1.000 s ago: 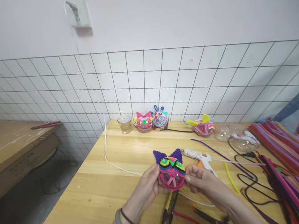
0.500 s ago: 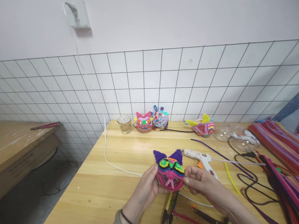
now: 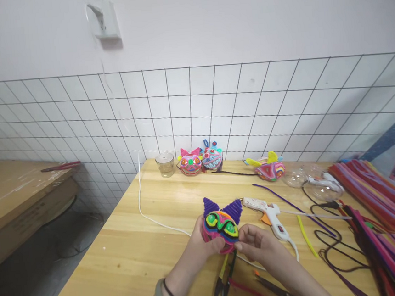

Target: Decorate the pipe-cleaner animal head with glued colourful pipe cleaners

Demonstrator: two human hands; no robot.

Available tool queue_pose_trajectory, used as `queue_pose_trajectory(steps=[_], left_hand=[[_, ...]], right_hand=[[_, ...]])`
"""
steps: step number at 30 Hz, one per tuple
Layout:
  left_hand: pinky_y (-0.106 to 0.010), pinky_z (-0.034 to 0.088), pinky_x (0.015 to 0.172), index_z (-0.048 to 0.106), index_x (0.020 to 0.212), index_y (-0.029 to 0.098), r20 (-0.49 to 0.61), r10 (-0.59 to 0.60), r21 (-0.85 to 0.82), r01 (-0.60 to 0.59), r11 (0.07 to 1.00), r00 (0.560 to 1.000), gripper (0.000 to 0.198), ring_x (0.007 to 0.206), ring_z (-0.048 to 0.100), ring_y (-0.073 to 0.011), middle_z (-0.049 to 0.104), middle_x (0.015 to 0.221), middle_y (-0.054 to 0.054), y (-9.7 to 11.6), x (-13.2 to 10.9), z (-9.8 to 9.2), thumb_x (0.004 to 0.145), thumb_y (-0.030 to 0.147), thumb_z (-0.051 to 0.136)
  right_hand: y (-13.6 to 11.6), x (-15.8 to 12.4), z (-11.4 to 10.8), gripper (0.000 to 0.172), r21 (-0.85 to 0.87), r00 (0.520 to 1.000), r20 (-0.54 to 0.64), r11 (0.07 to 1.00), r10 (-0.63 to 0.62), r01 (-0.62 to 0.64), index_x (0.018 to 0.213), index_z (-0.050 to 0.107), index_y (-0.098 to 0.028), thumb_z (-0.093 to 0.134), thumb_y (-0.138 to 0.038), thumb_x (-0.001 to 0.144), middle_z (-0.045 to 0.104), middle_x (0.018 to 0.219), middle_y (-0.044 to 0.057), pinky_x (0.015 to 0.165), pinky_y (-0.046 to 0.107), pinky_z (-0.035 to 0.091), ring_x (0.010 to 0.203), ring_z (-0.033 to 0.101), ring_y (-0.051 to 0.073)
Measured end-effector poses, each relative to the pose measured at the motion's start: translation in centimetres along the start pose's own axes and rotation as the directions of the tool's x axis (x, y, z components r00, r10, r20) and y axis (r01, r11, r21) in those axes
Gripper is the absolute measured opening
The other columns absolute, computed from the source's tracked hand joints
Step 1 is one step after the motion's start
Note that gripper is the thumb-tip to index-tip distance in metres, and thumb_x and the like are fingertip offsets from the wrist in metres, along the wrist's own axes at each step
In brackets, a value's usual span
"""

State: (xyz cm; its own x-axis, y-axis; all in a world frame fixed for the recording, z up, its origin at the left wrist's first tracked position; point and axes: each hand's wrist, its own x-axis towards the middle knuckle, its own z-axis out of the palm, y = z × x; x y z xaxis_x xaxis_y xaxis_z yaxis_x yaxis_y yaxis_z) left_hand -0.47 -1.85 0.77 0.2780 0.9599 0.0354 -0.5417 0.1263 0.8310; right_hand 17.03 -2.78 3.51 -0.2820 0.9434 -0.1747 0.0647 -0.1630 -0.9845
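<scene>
A small cat-face figure point(image 3: 221, 223) made of bright pipe cleaners, with two purple ears and green eyes, is held just above the wooden table point(image 3: 133, 245). My left hand point(image 3: 202, 246) grips its lower left side, fingers curled under it. My right hand point(image 3: 252, 244) pinches its lower right edge. A jade bangle and a black band sit on my left wrist. The figure's pink lower part is mostly hidden behind my fingers.
A white glue gun point(image 3: 270, 211) lies right of the figure, its white cord point(image 3: 143, 208) running toward the wall. Snips point(image 3: 224, 277) lie below my hands. Three finished figures point(image 3: 190, 162) and a glass cup point(image 3: 165, 163) line the back. Pipe cleaners point(image 3: 378, 201) pile up at right.
The figure has tipped forward and sunk a little, so its eyes face the camera and its pink mouth part is covered. Both hands moved slightly down and closer together.
</scene>
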Motion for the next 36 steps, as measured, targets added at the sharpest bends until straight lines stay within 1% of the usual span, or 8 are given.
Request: queue_pose_trajectory(steps=[7,10,14,21,25,28,31,36], left_hand=[[-0.032,0.049,0.082,0.055,0.105,0.017,-0.061,0.037,0.099,-0.031,0.995,0.997,0.056,0.090,0.065,-0.0220,0.069,0.098,-0.009,0.9,-0.4,0.9,0.059,0.030,0.084],[-0.033,0.050,0.083,0.054,0.108,0.017,-0.072,0.082,0.106,-0.074,0.992,0.994,0.056,0.091,0.065,-0.0226,0.069,0.100,-0.010,0.9,-0.4,0.8,0.061,0.027,0.082],[-0.032,0.050,0.082,0.056,0.104,0.016,-0.127,0.111,0.106,-0.097,0.990,0.986,0.052,0.090,0.065,-0.0214,0.070,0.098,-0.010,0.8,-0.4,0.6,0.061,0.027,0.082],[-0.033,0.052,0.081,0.059,0.103,0.015,-0.232,0.020,-0.007,-0.022,1.000,0.973,0.052,0.089,0.067,-0.0224,0.071,0.098,-0.012,0.9,-0.2,0.7,0.060,0.030,0.083],[-0.034,0.056,0.070,0.059,0.101,0.014,-0.267,-0.045,-0.078,0.025,0.997,0.963,0.045,0.081,0.068,-0.0229,0.072,0.093,-0.012,1.0,-0.1,0.5,0.065,0.033,0.079],[-0.033,0.057,0.064,0.061,0.096,0.014,-0.290,-0.054,-0.106,0.024,0.994,0.955,0.037,0.075,0.067,-0.0212,0.072,0.087,-0.010,1.3,0.0,0.3,0.070,0.035,0.075],[-0.034,0.057,0.063,0.062,0.097,0.014,-0.309,-0.065,-0.135,0.024,0.991,0.949,0.035,0.077,0.068,-0.0224,0.072,0.086,-0.011,1.5,0.0,0.0,0.073,0.037,0.072],[-0.034,0.058,0.063,0.065,0.096,0.014,-0.352,-0.055,-0.175,-0.008,0.985,0.934,0.037,0.082,0.070,-0.0259,0.073,0.090,-0.012,2.1,0.3,-0.3,0.071,0.039,0.073]], right_hand=[[0.2,0.1,0.3,0.045,0.046,0.999,0.025,0.998,-0.035,0.034,0.069,0.051,-0.019,0.079,-0.054,0.061,0.053,0.059,-0.005,0.052,0.022,0.033,0.054,0.045,0.009],[0.1,0.2,0.6,0.043,0.078,0.998,0.016,0.995,-0.062,0.060,0.070,0.053,-0.019,0.079,-0.053,0.062,0.059,0.064,-0.002,0.057,0.024,0.039,0.059,0.053,0.011],[0.3,0.5,1.1,0.039,0.099,0.996,-0.015,0.991,-0.087,0.088,0.072,0.056,-0.019,0.079,-0.049,0.065,0.064,0.067,0.000,0.057,0.024,0.041,0.061,0.056,0.012],[0.2,0.4,1.6,0.040,0.164,0.995,-0.075,0.983,-0.067,0.078,0.081,0.058,-0.019,0.079,-0.048,0.065,0.067,0.075,0.001,0.054,0.022,0.039,0.063,0.058,0.012],[0.4,0.3,1.5,0.042,0.162,0.996,-0.082,0.986,-0.037,0.050,0.082,0.058,-0.019,0.079,-0.050,0.063,0.064,0.071,-0.001,0.052,0.021,0.036,0.059,0.053,0.010],[0.6,0.1,1.4,0.043,0.130,0.996,-0.086,0.991,-0.025,0.036,0.083,0.059,-0.019,0.078,-0.052,0.063,0.059,0.068,-0.003,0.051,0.021,0.034,0.058,0.050,0.010],[0.5,-0.3,1.4,0.041,0.057,0.998,-0.067,0.998,-0.021,0.025,0.081,0.059,-0.019,0.076,-0.052,0.063,0.057,0.067,-0.003,0.053,0.022,0.035,0.059,0.050,0.012],[0.5,-1.6,0.4,0.029,-0.228,0.998,-0.060,0.974,-0.017,0.003,0.081,0.062,-0.020,0.067,-0.046,0.072,0.054,0.062,-0.003,0.053,0.024,0.036,0.057,0.048,0.013]])
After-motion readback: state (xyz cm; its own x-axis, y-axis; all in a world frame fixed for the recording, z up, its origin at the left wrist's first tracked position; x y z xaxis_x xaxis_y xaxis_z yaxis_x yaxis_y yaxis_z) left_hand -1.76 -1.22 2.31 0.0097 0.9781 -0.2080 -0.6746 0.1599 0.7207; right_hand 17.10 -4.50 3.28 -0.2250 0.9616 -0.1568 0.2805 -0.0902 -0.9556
